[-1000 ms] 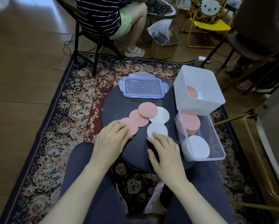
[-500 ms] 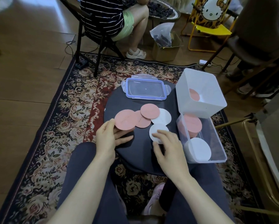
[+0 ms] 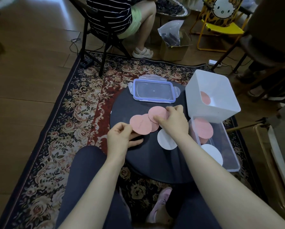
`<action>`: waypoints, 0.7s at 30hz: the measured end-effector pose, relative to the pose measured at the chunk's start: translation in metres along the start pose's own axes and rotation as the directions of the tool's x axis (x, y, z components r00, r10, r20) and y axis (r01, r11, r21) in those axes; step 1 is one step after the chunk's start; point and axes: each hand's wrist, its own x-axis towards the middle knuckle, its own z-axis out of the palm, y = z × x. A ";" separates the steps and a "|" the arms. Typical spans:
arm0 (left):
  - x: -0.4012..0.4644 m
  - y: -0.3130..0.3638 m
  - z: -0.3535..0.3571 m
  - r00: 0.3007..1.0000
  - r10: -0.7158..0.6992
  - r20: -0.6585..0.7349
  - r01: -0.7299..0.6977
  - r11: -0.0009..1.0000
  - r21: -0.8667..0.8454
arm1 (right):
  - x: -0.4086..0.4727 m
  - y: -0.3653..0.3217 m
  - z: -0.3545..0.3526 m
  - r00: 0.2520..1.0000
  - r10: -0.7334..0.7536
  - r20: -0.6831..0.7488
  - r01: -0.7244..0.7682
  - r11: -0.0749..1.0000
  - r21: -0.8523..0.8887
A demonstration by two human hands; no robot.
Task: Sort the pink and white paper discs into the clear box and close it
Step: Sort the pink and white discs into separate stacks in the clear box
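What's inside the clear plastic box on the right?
The clear plastic box holds a pink disc stack and a white disc stack; how many each holds is hidden.

The near and left parts of the round black table [image 3: 148, 164] lie bare, giving open room along the near edge. At the far edge the clear plastic lid with its blue rim [image 3: 153, 93] takes up the way. The right edge is walled off by the tilted white plastic bin [image 3: 212, 90] and the clear rectangular plastic box [image 3: 227, 146] below it.
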 end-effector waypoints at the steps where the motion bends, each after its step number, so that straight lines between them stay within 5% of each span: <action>1: 0.000 -0.001 0.000 1.000 0.006 -0.002 -0.006 1.000 0.015 | 0.000 0.000 0.001 1.000 -0.013 -0.003 0.013 1.000 0.011; 8: 0.000 -0.002 -0.001 1.000 0.019 0.012 -0.019 1.000 0.014 | -0.010 0.002 -0.006 0.975 0.055 -0.215 0.045 0.900 0.433; 13: -0.002 -0.004 -0.005 0.995 0.053 0.079 -0.055 0.998 0.023 | -0.035 0.003 -0.018 0.982 0.171 0.082 -0.164 0.550 0.819; 21: -0.005 -0.005 -0.012 0.981 0.086 0.173 -0.088 0.996 -0.001 | -0.064 0.008 -0.008 0.963 0.084 0.254 -0.261 0.511 0.819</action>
